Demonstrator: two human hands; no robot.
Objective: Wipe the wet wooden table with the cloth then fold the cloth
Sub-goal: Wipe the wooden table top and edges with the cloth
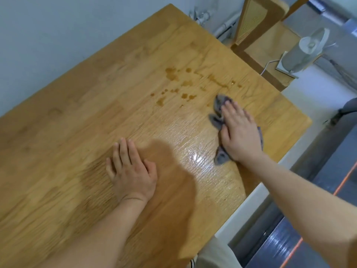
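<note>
The table (77, 117) is light wood and stands against a pale wall (38, 35). The 2 hands lie on it, well apart. The right hand (240, 132) presses flat on the grey cloth (219, 103), fingers straight and close together; the bunched cloth lies near the table's right edge and shows around the palm. The left hand (131, 171) rests flat on bare wood, fingers straight, holding nothing. A wet sheen (195, 155) glistens between the hands. Brownish drops (173, 74) lie scattered beyond the cloth. A wooden chair (257, 26) and a white fan (309, 49) stand past the far corner.
</note>
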